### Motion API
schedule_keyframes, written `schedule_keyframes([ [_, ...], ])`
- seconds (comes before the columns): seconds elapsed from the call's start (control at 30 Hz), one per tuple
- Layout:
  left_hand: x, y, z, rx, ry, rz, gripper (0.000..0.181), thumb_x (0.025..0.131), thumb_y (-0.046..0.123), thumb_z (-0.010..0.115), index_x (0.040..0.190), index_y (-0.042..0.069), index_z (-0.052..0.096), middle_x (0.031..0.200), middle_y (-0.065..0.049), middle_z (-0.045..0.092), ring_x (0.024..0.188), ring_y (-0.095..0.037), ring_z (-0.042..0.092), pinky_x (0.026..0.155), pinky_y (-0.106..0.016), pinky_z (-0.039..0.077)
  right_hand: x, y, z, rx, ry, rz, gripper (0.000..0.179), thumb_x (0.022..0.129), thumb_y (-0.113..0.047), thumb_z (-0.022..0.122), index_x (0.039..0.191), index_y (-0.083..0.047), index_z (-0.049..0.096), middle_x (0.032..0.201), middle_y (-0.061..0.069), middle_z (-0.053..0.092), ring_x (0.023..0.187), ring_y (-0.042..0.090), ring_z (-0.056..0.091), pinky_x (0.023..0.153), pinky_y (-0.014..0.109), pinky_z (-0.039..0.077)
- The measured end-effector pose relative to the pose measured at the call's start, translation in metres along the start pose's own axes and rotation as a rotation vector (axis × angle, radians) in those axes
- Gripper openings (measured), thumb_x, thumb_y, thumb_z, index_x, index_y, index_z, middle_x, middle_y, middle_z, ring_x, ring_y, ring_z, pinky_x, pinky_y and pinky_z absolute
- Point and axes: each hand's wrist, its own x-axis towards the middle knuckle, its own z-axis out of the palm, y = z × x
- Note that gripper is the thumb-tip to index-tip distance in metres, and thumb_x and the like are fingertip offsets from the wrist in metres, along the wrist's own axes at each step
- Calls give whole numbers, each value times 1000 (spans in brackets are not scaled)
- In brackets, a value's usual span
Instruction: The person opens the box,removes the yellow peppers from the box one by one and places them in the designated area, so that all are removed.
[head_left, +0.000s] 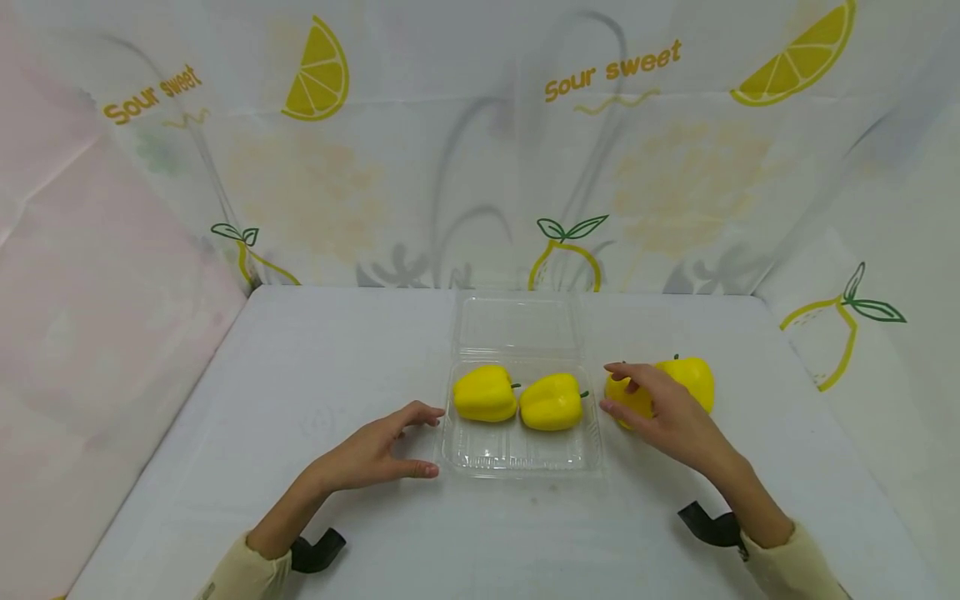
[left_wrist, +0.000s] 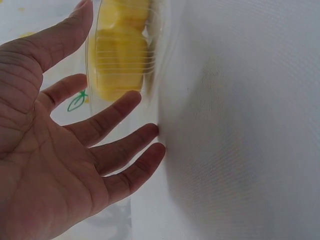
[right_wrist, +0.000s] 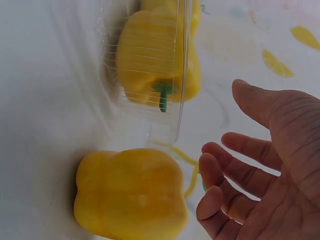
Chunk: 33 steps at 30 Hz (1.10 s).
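There are four yellow peppers [head_left: 485, 393]: two inside one clear plastic box [head_left: 517, 457] and two outside it. The box has one lid [head_left: 517, 325]. One desk [head_left: 352, 350] carries them all. Two hands show, one left [head_left: 367, 454] and one right [head_left: 678, 421], with two sleeves [head_left: 243, 571] and two black curved pieces [head_left: 318, 550] at the wrists. In the head view, the cloth backdrop [head_left: 420, 50] bears two lemon slices [head_left: 318, 79], three lemon outlines [head_left: 566, 268] and two "Sour sweet" prints [head_left: 613, 71].
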Motion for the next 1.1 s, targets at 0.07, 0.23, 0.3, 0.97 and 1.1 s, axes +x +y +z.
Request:
schedule_keyframes([
  [0.07,0,0,0,2,0,2,70,82,48,78,137,16,49,136,-2,57,129,-24,49,100,-52,43,1,-1,2,-2,-5,1,48,90,-29,74,132,-11,58,121,6,64,97,15,54,76,35,49],
  [0.23,0,0,0,4,-2,1,70,81,50,78,136,18,49,135,0,57,129,-23,49,100,-52,43,4,-4,7,8,-12,-2,48,90,-31,74,132,-11,59,118,6,65,95,17,55,78,39,50],
  [0.3,0,0,0,3,-3,2,70,81,50,78,136,18,49,135,1,57,129,-23,49,100,-52,42,4,-5,8,13,-17,3,49,90,-32,74,131,-10,59,117,6,65,94,17,56,78,40,49],
  [0.97,0,1,0,11,-27,3,68,81,50,78,134,16,50,137,-1,56,130,-25,48,101,-53,41,9,-15,18,11,-96,41,58,90,-42,71,136,-10,56,117,6,64,95,22,56,78,43,50],
  [1.1,0,3,0,13,-28,4,69,81,50,78,134,16,49,137,-2,56,129,-26,48,101,-53,42,11,-18,19,14,-107,41,59,89,-42,72,136,-9,56,116,5,64,95,22,57,76,42,50],
])
